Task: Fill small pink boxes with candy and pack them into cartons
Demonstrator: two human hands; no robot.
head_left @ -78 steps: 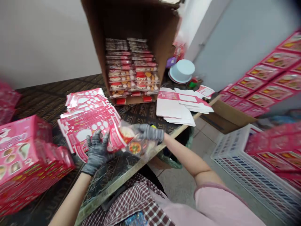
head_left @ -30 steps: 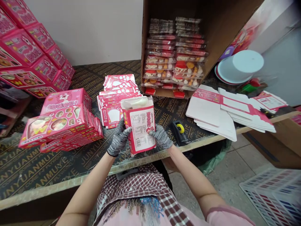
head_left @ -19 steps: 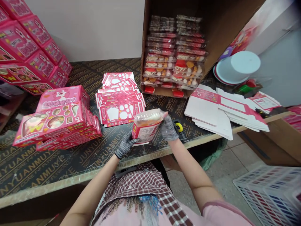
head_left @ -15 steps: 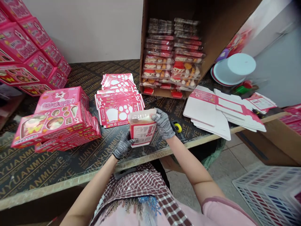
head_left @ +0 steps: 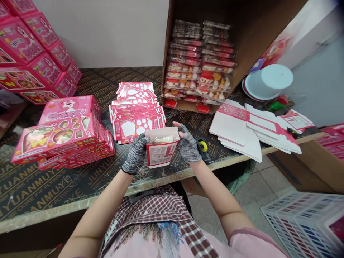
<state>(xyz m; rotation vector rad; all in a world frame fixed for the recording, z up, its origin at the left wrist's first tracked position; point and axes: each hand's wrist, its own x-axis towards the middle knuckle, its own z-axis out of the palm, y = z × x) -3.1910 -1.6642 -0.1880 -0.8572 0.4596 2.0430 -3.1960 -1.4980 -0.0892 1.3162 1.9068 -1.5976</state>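
A small pink and white box (head_left: 161,152) is held upright over the table's front part, its top open and a clear-wrapped packet showing inside. My left hand (head_left: 135,152), in a grey fingerless glove, grips the box's left side near the top. At the box's upper right corner is my right hand (head_left: 188,143), gloved the same way, with its fingers apart and touching or nearly touching the edge. Behind the box lie overlapping flat pink cards with white cut-outs (head_left: 129,129).
Filled pink boxes (head_left: 61,136) are stacked at the left. A cardboard carton (head_left: 252,32) of wrapped packets (head_left: 212,80) stands behind. Flat white and pink cartons (head_left: 233,130) lie at the right, beyond a yellow tape roll (head_left: 203,146). A pale blue tub (head_left: 276,77) sits farther back.
The packet has gone down into the box, and the box's top flap now shows. My left hand has moved up along the left side. My right hand has loosened and spread its fingers.
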